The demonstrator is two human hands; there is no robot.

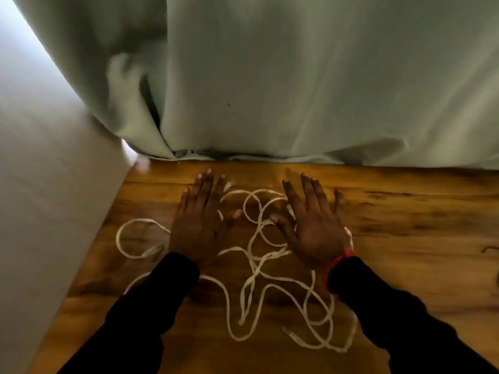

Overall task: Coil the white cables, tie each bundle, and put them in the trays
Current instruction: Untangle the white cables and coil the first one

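Loose white cables point(253, 268) lie tangled in loops across the wooden table point(405, 225), spreading from the far middle to the near edge. My left hand point(198, 220) lies flat, palm down, fingers spread, on the left part of the tangle, with a loop running out to its left. My right hand point(313, 225) lies flat the same way on the right part, an orange band at its wrist. Neither hand holds a cable. No tray is in view.
A pale green curtain point(310, 90) hangs along the table's far edge. A white surface point(40, 198) borders the table on the left. A small dark object point(490, 249) shows at the right edge.
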